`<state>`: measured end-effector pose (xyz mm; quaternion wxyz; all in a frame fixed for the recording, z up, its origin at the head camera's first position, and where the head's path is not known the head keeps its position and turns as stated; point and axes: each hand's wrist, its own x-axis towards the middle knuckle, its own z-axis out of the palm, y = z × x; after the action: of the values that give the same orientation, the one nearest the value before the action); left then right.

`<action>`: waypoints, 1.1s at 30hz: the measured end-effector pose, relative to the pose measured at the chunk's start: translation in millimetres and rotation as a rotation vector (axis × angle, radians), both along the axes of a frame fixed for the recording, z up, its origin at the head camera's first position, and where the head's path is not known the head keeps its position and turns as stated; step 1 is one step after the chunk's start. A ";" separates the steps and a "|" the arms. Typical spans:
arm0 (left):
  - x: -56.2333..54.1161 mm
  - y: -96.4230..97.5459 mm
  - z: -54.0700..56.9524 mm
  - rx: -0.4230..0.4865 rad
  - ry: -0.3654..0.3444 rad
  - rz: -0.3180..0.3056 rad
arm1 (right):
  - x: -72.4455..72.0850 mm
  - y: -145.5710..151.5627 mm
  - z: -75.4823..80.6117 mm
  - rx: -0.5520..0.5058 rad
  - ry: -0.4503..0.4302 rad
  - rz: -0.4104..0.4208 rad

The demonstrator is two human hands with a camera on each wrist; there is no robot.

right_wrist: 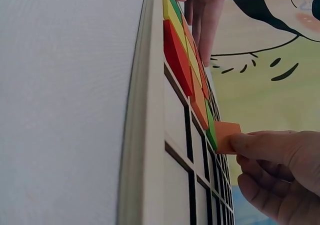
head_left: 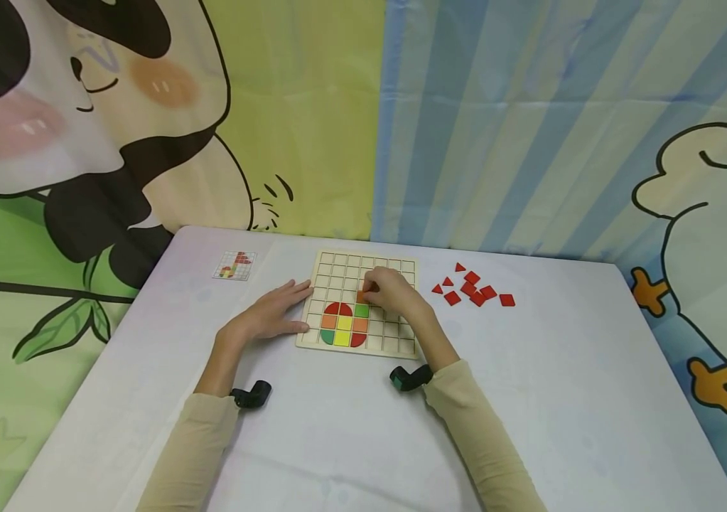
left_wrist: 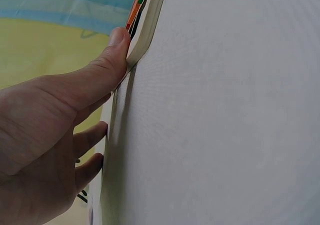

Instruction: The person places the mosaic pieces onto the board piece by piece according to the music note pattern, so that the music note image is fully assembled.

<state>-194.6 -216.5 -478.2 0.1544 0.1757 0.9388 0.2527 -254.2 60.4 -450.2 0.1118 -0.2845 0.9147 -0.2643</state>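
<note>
A pale board point(head_left: 389, 344) with a square grid lies at the table's middle. On its lower left sits a rounded pattern of red, orange, yellow and green tiles, with a green square tile point(head_left: 362, 311) at its upper right. My right hand point(head_left: 395, 293) pinches an orange square tile point(right_wrist: 227, 136) between thumb and finger; the tile stands tilted over the grid just beyond the green square. Along the board's left edge rests my left hand point(head_left: 272, 313), its fingers extended. In the left wrist view, the left thumb point(left_wrist: 116, 50) touches the board's rim.
Several red square tiles point(head_left: 478, 290) and red triangle tiles point(head_left: 438, 289) are scattered right of the board. A small printed pattern card point(head_left: 235, 265) lies at the back left of the white table point(head_left: 331, 434). Cartoon curtains point(head_left: 312, 128) hang behind.
</note>
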 end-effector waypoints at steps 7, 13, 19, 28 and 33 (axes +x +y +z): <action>0.2 0.0 -0.2 -0.006 -0.001 0.002 | -0.3 0.4 1.3 0.003 0.011 -0.001; 0.8 0.8 -0.4 -0.003 -0.009 0.004 | 4.0 1.7 3.4 0.125 0.029 0.051; 1.2 0.6 1.0 -0.004 -0.004 0.002 | 9.8 4.9 11.0 0.160 -0.027 0.091; 2.5 1.9 2.2 -0.008 -0.027 0.018 | 3.2 74.0 41.2 0.043 -0.067 -0.094; 2.7 1.7 4.4 -0.015 -0.029 0.028 | 2.0 132.8 47.8 0.083 -0.091 -0.310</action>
<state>-192.0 -214.8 -473.8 0.1658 0.1576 0.9407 0.2504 -252.2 193.2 -402.4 0.1225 -0.1228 0.9518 -0.2528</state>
